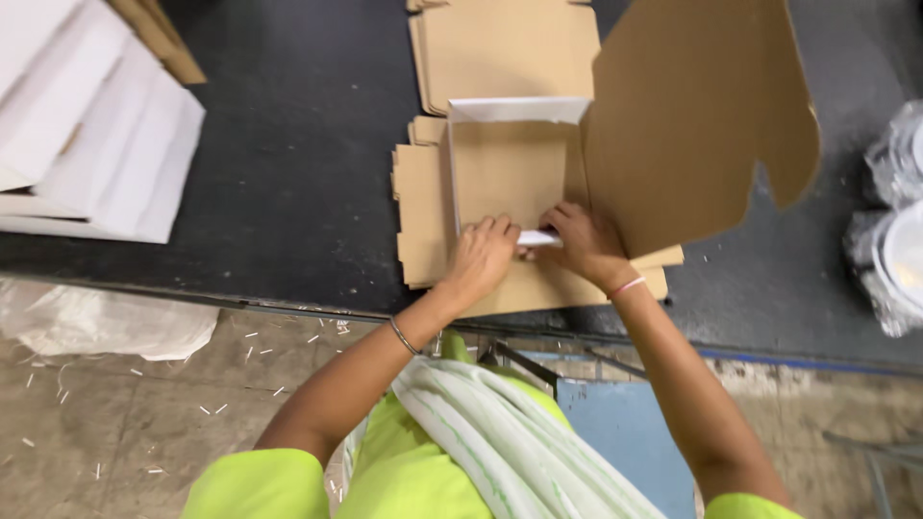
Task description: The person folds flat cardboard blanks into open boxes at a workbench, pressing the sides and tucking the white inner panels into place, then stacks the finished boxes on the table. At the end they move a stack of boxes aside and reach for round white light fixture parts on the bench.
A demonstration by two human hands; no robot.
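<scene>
Both hands, left hand [481, 258] and right hand [582, 242], pinch the cardboard box's [510, 168] near wall, grips clamped; box extends away.

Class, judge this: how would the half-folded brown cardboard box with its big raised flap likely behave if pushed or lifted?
The half-folded brown cardboard box is probably light: thin sheet walls, nothing visible inside. Its tall raised flap stands unsupported, so it would likely wobble or fold over. Both hands, left hand and right hand, press its front edge, suggesting it springs open.
</scene>
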